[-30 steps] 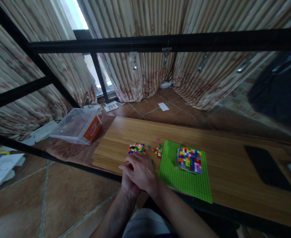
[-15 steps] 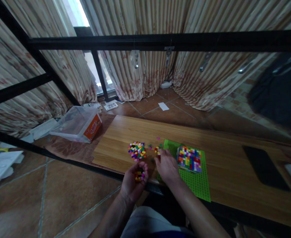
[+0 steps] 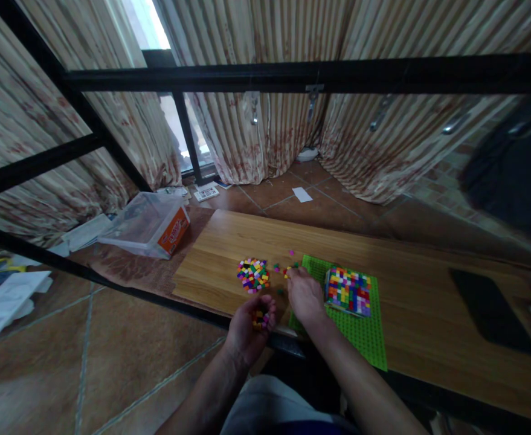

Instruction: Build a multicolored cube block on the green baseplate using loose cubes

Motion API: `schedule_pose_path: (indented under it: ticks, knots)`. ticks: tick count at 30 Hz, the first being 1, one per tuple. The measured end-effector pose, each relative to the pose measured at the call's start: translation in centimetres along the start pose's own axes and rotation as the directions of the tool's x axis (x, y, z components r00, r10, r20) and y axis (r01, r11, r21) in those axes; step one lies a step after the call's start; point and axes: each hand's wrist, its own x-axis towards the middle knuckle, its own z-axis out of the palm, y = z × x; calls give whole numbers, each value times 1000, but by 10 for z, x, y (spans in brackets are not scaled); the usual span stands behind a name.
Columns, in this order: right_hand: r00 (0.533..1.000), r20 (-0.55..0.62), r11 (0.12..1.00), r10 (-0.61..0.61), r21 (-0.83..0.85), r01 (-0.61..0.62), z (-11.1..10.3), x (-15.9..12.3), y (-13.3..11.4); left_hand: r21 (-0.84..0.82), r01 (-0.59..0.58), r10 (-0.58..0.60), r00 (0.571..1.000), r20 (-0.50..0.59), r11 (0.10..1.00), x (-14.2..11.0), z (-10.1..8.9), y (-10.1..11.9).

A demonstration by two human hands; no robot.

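Note:
My left hand (image 3: 250, 326) is cupped at the near edge of the wooden table (image 3: 419, 284), shut on a small handful of coloured bricks (image 3: 260, 318). My right hand (image 3: 305, 295) rests palm down on the table, its fingertips at a few loose bricks (image 3: 287, 270) beside the left edge of the green baseplate (image 3: 360, 335). Whether its fingers pinch a brick is hidden. A pile of small coloured bricks (image 3: 252, 274) lies just left of it. On the baseplate sits a square block of many-coloured bricks (image 3: 348, 290).
A clear plastic box with an orange label (image 3: 150, 225) stands on the floor to the left. A black frame bar (image 3: 292, 75) crosses the view overhead. A dark flat object (image 3: 487, 308) lies on the table at the right. Curtains hang behind.
A second ago both hands were clasped together at the table edge. They have parted: the left now holds bricks, the right has reached forward to the loose bricks by the baseplate.

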Motion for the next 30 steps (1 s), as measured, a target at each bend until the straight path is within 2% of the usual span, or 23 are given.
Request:
schedule_pose_path:
  ticks: [8, 13, 15, 18, 21, 23, 25, 27, 30]
  knots:
    - [1000, -24, 997, 12, 79, -10, -1, 2, 6, 21, -13, 13, 1000, 5, 1000, 1, 5, -1]
    - [998, -65, 977, 8, 211, 6, -10, -2, 8, 26, -35, 35, 999, 12, 999, 4, 9, -1]
    - [996, -85, 930, -8, 365, 39, -16, -9, 3, 13, -33, 33, 999, 29, 999, 6, 10, -1]
    - [994, -67, 802, -81, 587, 105, -25, -26, -12, -41, -53, 56, 996, 68, 998, 8, 10, -2]
    - [989, -37, 719, -145, 682, 131, -29, -41, -26, -63, -22, 30, 993, 116, 998, 8, 7, -2]
    - [986, -83, 692, -142, 704, 159, -30, -44, -27, -78, 5, 5, 991, 133, 997, 6, 5, -1]
    - [982, -159, 719, -106, 670, 186, -28, -42, -21, -114, 9, 4, 994, 111, 993, 4, 3, 2]
    - [980, -187, 792, -73, 586, 171, -23, -37, -12, -126, 9, 2, 996, 84, 992, 1, 0, 6]
    - [991, -109, 893, -80, 434, 120, -8, -31, -3, -83, 7, -1, 997, 73, 997, -1, -6, 11]
